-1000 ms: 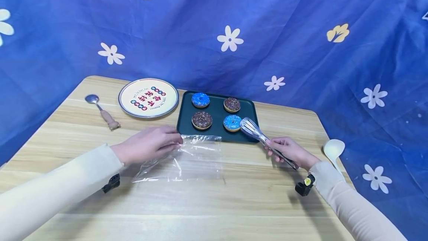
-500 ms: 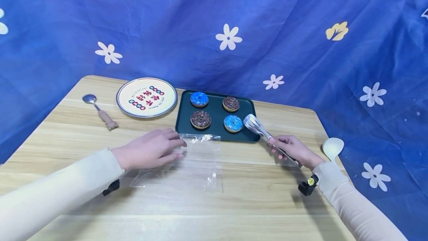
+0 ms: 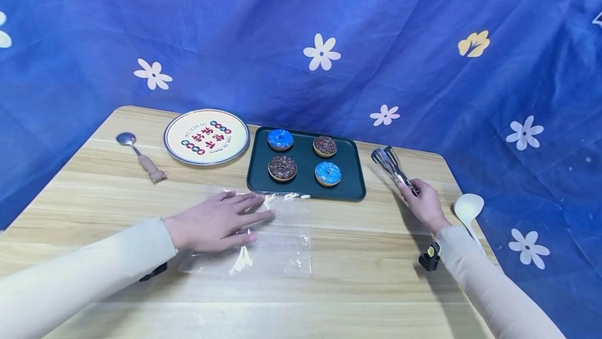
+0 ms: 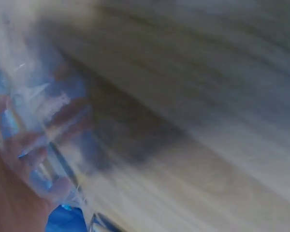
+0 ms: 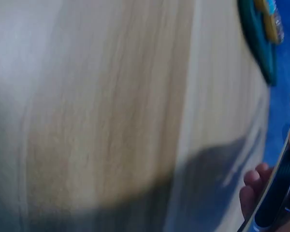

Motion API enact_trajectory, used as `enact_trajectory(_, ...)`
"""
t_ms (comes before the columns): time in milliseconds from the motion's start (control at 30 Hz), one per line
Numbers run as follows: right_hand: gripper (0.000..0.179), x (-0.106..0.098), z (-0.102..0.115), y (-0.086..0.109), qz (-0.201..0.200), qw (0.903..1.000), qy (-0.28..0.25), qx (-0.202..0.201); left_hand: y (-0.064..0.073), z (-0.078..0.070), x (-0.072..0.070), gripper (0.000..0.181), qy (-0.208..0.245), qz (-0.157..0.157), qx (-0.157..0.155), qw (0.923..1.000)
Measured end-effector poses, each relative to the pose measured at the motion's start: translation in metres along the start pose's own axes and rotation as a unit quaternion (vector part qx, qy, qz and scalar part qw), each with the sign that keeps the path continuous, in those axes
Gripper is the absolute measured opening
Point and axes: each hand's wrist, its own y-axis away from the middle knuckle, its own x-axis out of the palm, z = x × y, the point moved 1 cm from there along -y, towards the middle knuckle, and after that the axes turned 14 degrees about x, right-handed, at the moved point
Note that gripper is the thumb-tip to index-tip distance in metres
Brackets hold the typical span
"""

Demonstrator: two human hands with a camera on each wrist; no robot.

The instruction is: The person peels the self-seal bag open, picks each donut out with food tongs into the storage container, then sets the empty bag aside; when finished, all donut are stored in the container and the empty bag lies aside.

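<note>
My left hand lies palm down with fingers spread over a clear plastic bag in the head view. The left wrist view shows part of the hand through the shiny bag. My right hand grips metal serving tongs right of the tray, their two arms spread at the far end. In the right wrist view the tongs are partly cut off. Behind the bag, a dark green tray bears two blue-iced doughnuts and two chocolate doughnuts, all with sprinkles.
A round white plate with red lettering stands left of the tray. Farther left lies a spoon with a brown handle. A white ladle rests near the table's right edge. A blue flowered cloth hangs behind the wooden table.
My right hand has carried the tongs right, away from the near blue doughnut and off the tray, and their arms have spread. My left hand has flattened and slid right over the bag.
</note>
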Motion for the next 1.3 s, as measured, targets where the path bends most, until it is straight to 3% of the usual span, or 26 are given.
enact_trajectory(167, 0.041, 0.007, -0.015, -0.01, -0.028, 0.9976, 0.062, 0.007, 0.003, 0.002, 0.008, 0.06, 0.006, 0.01, 0.017, 0.9998)
enact_trajectory(433, 0.043, 0.012, -0.028, -0.022, -0.047, 0.9955, 0.082, -0.003, 0.001, 0.005, 0.015, 0.062, -0.01, 0.004, 0.042, 0.999)
enact_trajectory(833, 0.047, 0.008, -0.017, -0.026, -0.007, 0.9945, 0.105, 0.005, -0.003, 0.013, 0.014, 0.064, -0.014, 0.017, 0.05, 0.9985)
enact_trajectory(1300, 0.052, 0.009, -0.018, -0.029, 0.006, 0.9913, 0.129, 0.029, -0.006, 0.014, 0.013, 0.066, 0.004, 0.029, 0.043, 0.9986)
